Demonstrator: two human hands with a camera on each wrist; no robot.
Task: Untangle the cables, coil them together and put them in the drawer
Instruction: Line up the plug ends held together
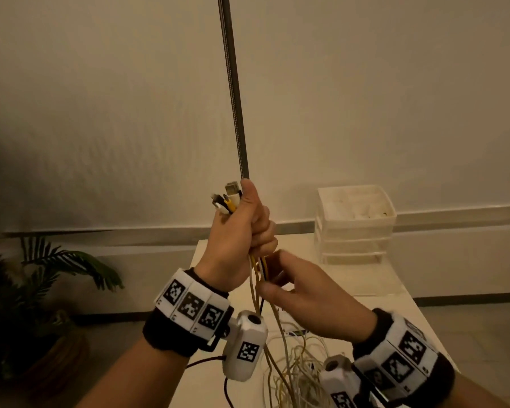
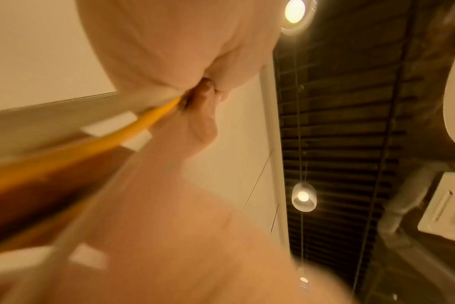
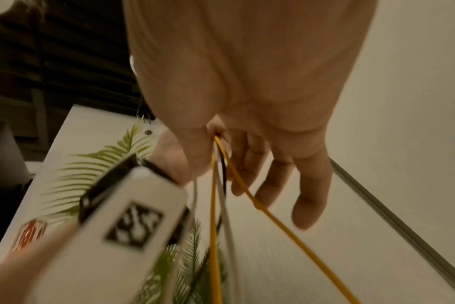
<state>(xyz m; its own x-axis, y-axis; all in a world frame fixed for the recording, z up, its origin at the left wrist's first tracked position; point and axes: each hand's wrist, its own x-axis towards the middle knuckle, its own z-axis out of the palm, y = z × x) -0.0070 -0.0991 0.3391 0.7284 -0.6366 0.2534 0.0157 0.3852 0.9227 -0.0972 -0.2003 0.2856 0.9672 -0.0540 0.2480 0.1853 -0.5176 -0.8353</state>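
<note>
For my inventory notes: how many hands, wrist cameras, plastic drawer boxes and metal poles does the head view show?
Hands: 2, the left hand gripping the cables and the right hand just below it
Wrist cameras: 2
Drawer box: 1
Metal pole: 1
Total: 6

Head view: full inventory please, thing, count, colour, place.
cables: several, yellow, white and black, hanging from the left hand to a loose pile on the table
plugs: a few, white and yellow, sticking out above the left hand
table: one, cream, in front
drawer unit: one, translucent white, far end of the table
pole: one, grey metal, upright behind the hands
plant: one, green, on the left
left hand: raised, grips the cables
right hand: fingers loosely round the cables below
</note>
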